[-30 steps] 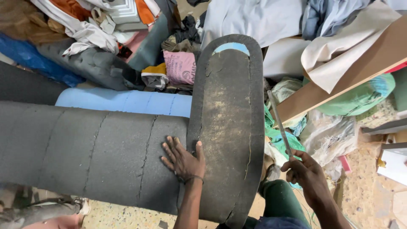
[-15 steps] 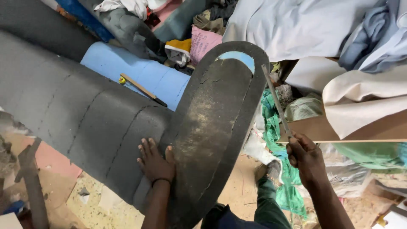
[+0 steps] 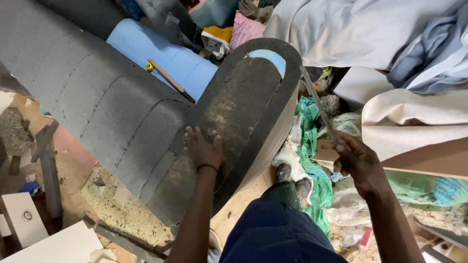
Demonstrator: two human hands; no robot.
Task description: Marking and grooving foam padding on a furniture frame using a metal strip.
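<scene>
Grey foam armrest (image 3: 243,112), rounded, blue patch atop.

Light blue foam roll (image 3: 163,56) at eleven o'clock with a wooden-handled tool (image 3: 170,80) lying on it, grey and blue fabric sheets (image 3: 360,29) at one o'clock, green plastic bag (image 3: 312,146) right of centre, white board (image 3: 58,246) at seven o'clock

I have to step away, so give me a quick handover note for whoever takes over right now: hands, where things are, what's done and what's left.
Left hand: flat on the dark foam-covered sofa arm, steadying it.
Right hand: closed on a long thin blade, its tip up at the arm's right edge.
The grey padded sofa body lies to the left, with a blue foam roll behind it and a second tool on top.
Done: dark foam covers most of the arm face.
Left: a blue patch shows bare at the top; the edge looks untrimmed.
</scene>
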